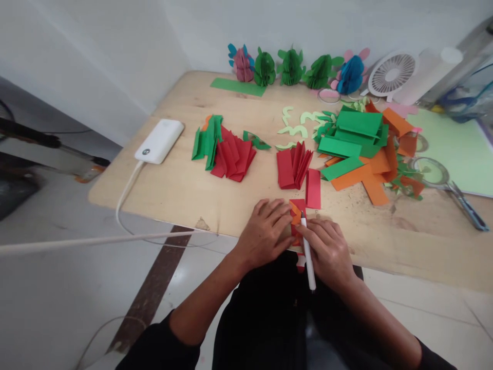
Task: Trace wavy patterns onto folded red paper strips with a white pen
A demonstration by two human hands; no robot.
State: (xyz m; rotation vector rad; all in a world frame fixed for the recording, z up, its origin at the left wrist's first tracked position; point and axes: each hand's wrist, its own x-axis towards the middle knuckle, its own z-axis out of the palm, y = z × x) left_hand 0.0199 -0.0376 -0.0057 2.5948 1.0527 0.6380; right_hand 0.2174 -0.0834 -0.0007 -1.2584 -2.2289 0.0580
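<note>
At the table's near edge lies a folded red paper strip with an orange paper piece on top. My left hand holds both down from the left, its fingertips at the orange piece and its thumb lower. A white pen is in my right hand, closed around it. The pen's dark tip meets the paper at the top, and its barrel slants down toward my lap. My fingers hide much of the strip. Just beyond lie another red strip and a folded red stack.
More red papers and green strips lie left, near a white power bank with a cable. Green and orange papers pile right, near scissors and tape. Paper figures and a fan stand behind.
</note>
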